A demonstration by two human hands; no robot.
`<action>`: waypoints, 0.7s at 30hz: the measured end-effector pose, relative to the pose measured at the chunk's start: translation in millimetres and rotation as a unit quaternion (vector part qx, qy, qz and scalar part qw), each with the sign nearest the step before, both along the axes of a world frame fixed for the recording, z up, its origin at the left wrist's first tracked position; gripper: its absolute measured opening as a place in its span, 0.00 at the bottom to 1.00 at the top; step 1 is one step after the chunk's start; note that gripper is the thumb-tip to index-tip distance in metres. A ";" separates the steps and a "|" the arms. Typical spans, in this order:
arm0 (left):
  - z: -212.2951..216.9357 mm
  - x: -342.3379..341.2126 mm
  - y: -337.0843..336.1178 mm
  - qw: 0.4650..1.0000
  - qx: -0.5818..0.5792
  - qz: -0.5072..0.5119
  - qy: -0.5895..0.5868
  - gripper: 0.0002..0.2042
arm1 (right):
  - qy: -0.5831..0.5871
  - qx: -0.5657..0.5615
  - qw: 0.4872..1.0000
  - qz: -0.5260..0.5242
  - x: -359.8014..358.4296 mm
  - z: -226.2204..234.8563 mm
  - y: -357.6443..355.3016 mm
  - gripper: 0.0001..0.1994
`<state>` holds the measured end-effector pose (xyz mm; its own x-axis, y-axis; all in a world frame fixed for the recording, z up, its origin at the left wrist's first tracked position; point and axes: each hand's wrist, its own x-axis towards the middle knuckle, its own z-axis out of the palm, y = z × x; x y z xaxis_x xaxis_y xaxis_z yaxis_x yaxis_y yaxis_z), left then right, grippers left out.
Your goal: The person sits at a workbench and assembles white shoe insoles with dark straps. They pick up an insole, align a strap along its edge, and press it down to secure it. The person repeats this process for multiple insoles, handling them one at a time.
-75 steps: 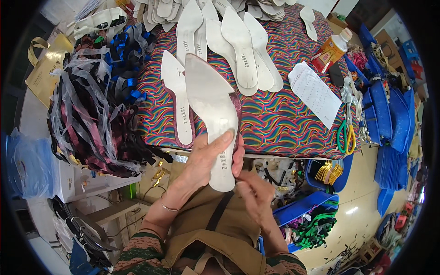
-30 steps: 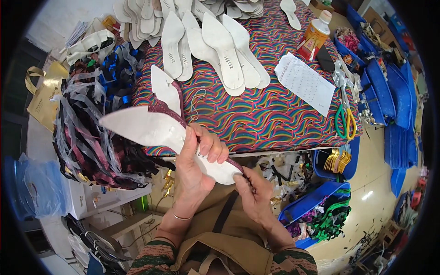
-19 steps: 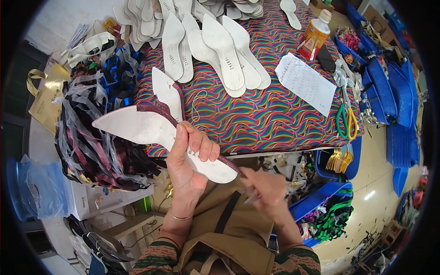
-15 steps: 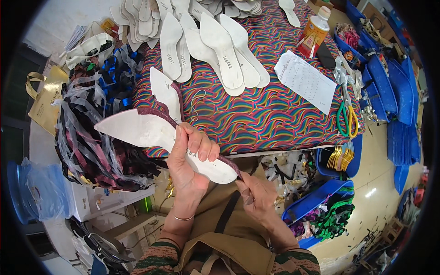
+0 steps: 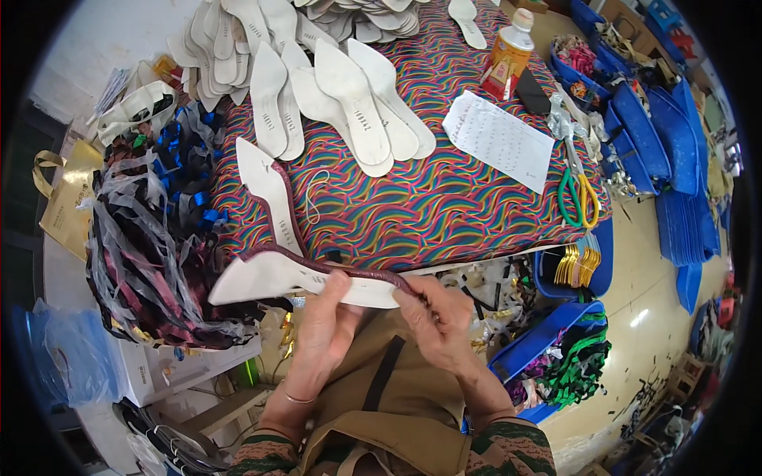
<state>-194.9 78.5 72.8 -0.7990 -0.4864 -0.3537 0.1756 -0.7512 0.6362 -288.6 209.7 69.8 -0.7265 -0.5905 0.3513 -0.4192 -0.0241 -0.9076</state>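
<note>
My left hand (image 5: 324,329) grips a white shoe insole (image 5: 266,278) at its middle, with the thumb lying on its face. A shiny burgundy strip (image 5: 361,274) runs along the insole's far edge. At the heel end, my right hand (image 5: 439,321) has its fingers closed on the strip and the edge; the exact pinch is partly hidden. The pointed toe is turned to the left. Just beyond the held piece, another insole (image 5: 260,176) with a burgundy edge lies on the patterned cloth (image 5: 413,206). A thin pale loop (image 5: 316,198) rests beside it.
Plain white insoles (image 5: 349,95) lie farther back. At right are a paper sheet (image 5: 500,141), a bottle (image 5: 508,55), a black phone (image 5: 532,92) and green- and yellow-handled scissors (image 5: 587,202). Ribbon bundles (image 5: 147,246) hang at left. Blue bins (image 5: 532,341) stand at right.
The held insole has tilted, now showing its strip-covered edge, and has shifted a little right. My left fingers have moved under it. My right hand has come up along the heel edge.
</note>
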 end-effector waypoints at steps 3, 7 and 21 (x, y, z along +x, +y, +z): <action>17.5 23.4 -5.0 0.973 -0.089 -0.210 -0.020 0.12 | -0.063 0.011 0.998 0.027 -24.7 15.8 12.2 0.07; 70.9 26.9 -25.2 0.689 -0.706 -0.160 -0.012 0.21 | 0.018 0.022 0.996 0.089 -42.6 20.7 15.9 0.07; 94.2 -0.1 -60.2 0.528 -0.782 -0.328 -0.050 0.11 | -0.340 -0.006 0.858 0.386 -64.3 12.1 -1.1 0.12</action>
